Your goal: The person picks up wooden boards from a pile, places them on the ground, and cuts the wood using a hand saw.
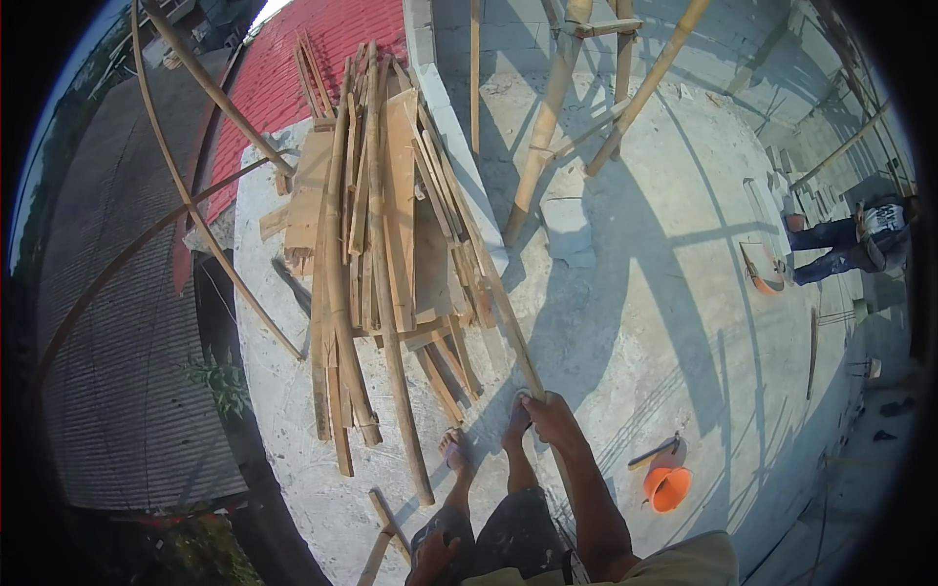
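My right hand point(547, 415) is closed round a long thin pole point(508, 317) that runs alongside the woodpile and down past my forearm. My left hand point(437, 555) hangs low over my dark shorts at the bottom edge; its fingers are too shaded to tell whether they hold anything. A heap of bamboo poles point(376, 264), planks and board pieces point(401, 195) lies in front of me on pale concrete. My sandalled feet are near its lower end, where a short crossed piece of wood point(386, 518) lies.
An orange bucket point(669, 488) is right of me. A person point(845, 239) in dark trousers is at far right, beside another orange container point(762, 273). Bamboo scaffolding point(552, 117) stands before a block wall. Leftward are the slab's edge, leaning poles point(215, 244) and lower roofs point(127, 410).
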The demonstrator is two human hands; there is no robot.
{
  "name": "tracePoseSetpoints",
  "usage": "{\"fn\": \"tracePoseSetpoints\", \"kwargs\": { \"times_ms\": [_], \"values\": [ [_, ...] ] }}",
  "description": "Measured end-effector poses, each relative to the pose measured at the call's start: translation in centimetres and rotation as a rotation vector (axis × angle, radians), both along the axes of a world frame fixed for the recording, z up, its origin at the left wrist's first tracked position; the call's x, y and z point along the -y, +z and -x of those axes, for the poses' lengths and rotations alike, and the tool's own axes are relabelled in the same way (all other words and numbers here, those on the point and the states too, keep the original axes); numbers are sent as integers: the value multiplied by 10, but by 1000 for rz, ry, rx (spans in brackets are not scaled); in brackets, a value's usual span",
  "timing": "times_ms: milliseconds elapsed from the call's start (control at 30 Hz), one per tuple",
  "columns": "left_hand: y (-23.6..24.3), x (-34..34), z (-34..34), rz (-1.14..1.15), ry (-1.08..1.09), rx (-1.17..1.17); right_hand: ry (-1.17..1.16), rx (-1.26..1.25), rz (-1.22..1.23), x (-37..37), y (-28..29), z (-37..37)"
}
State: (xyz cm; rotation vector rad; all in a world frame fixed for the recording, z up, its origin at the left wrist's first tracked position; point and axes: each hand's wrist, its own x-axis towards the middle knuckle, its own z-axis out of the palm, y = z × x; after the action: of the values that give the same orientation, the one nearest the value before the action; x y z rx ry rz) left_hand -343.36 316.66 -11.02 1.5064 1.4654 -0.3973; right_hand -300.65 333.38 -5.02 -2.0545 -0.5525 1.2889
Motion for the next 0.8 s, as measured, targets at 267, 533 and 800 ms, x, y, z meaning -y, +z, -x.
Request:
{"fn": "tracePoseSetpoints", "kwargs": {
  "times_ms": [267, 533, 800],
  "values": [
    [3, -11, 7, 133, -80, 12, 21, 95, 142, 57, 91, 46],
    [11, -29, -6, 77, -131, 47, -48, -312, 105, 57, 86, 39],
    [-14, -44, -4, 71, -172, 130, -120, -476, 84, 46, 105, -14]
  ]
}}
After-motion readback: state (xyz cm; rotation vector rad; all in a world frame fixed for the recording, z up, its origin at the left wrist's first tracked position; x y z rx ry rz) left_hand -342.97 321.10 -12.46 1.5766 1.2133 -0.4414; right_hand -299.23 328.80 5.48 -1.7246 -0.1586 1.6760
